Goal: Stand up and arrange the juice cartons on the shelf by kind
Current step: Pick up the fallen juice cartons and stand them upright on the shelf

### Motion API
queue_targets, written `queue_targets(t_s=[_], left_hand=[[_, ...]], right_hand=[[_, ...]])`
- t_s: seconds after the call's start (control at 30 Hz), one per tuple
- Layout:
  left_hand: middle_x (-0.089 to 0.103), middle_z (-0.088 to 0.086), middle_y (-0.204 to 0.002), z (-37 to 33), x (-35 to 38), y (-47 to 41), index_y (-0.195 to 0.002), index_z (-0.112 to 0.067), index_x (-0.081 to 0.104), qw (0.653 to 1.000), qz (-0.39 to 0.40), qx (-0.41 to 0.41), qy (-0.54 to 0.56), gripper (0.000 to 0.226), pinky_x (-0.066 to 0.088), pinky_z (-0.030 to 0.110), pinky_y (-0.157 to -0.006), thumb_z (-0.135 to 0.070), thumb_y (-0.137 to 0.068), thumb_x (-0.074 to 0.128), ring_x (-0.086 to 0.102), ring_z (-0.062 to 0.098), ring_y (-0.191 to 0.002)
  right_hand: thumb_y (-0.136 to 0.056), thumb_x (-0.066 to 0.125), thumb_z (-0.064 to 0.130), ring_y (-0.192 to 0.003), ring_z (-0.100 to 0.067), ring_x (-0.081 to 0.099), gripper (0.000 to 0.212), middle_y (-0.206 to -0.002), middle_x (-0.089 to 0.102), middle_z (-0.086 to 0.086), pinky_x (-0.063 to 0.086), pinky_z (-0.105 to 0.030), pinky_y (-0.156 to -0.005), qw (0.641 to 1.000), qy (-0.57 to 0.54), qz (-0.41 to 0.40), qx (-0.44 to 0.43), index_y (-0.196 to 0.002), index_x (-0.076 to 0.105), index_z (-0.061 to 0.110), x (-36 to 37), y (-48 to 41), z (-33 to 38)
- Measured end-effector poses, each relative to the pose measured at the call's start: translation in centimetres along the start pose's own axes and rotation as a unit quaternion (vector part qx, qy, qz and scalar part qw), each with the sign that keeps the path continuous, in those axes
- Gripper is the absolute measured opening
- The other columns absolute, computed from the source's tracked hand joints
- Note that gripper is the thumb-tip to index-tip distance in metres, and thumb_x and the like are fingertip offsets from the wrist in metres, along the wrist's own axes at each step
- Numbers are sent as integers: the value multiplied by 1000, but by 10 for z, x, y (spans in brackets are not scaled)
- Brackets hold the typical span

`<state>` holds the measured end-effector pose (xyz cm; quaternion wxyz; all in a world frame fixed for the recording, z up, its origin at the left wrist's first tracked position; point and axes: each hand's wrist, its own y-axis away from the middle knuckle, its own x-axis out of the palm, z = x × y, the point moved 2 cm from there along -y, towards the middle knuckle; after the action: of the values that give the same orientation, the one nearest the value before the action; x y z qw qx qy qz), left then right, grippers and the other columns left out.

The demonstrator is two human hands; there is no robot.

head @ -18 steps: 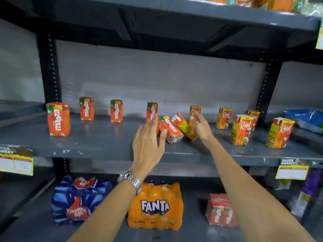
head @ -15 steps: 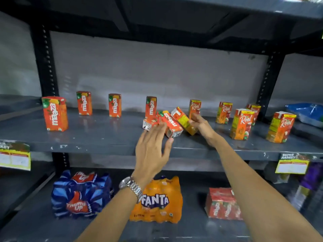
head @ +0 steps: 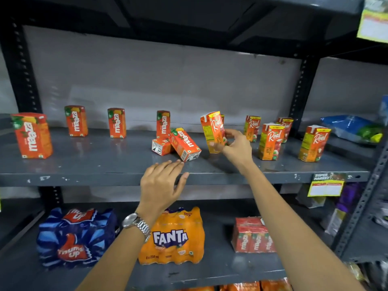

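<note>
On the grey shelf (head: 84,164), four Maaza cartons (head: 116,122) stand upright along the left and back while two more (head: 184,147) lie toppled against each other at the middle, unmoved since half a second ago. The right hand (head: 236,147), which then reached among the fallen boxes, now grips a Real carton (head: 213,132) lifted nearly upright (its base hides behind the fingers, so whether it touches the shelf is unclear), with three more Real cartons (head: 270,141) standing to its right and a fourth mostly hidden behind them. The left hand (head: 162,184) has dropped back to the shelf's front edge, fingers spread and holding nothing, just short of the nearer fallen box.
</note>
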<state>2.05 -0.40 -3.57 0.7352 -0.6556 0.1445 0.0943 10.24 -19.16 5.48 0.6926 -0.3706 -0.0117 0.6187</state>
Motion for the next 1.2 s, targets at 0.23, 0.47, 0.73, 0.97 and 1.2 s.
queue_targets(t_s=[0.23, 0.47, 0.73, 0.97, 1.2], left_hand=[[73, -1, -101, 1, -2, -1, -103, -16, 71, 1000, 5, 18, -3, 39, 52, 33, -81, -43, -92, 45, 67, 13, -95], [74, -1, -99, 1, 0, -2, -101, -16, 71, 1000, -1, 24, -9, 39, 53, 33, -79, -43, -92, 44, 68, 13, -94], [74, -2, -98, 3, -1, -2, -100, -17, 72, 999, -3, 38, -16, 39, 54, 34, -79, -44, -91, 45, 68, 13, -94], [74, -2, -99, 2, -1, -3, -100, -17, 72, 999, 2, 33, -2, 39, 54, 34, -80, -43, -90, 45, 68, 13, -94], [72, 0, -104, 5, -7, -7, -105, -16, 70, 1000, 6, 25, 17, 42, 52, 35, -82, -44, -89, 44, 66, 17, -101]], right_hand=[[-58, 80, 47, -94, -17, 65, 62, -106, 68, 1, 51, -33, -79, 986, 6, -159, 54, -106, 55, 18, -2, 20, 6], [-59, 81, 45, -97, -20, 64, 63, -108, 65, -3, 51, -37, -82, 980, 34, -183, 74, -106, 50, 16, -2, 20, 7], [-62, 80, 43, -99, -25, 63, 62, -109, 63, -7, 49, -37, -79, 981, 62, -155, 98, -106, 48, 13, -4, 9, 2], [-65, 80, 38, -108, -35, 59, 73, -118, 58, -15, 49, -43, -86, 977, 94, -122, 146, -118, 40, 7, -8, 7, -17], [-66, 73, 51, -118, -31, 52, 79, -124, 55, -12, 35, -48, -100, 955, 190, -189, 126, -123, 37, 9, -4, 15, -14]])
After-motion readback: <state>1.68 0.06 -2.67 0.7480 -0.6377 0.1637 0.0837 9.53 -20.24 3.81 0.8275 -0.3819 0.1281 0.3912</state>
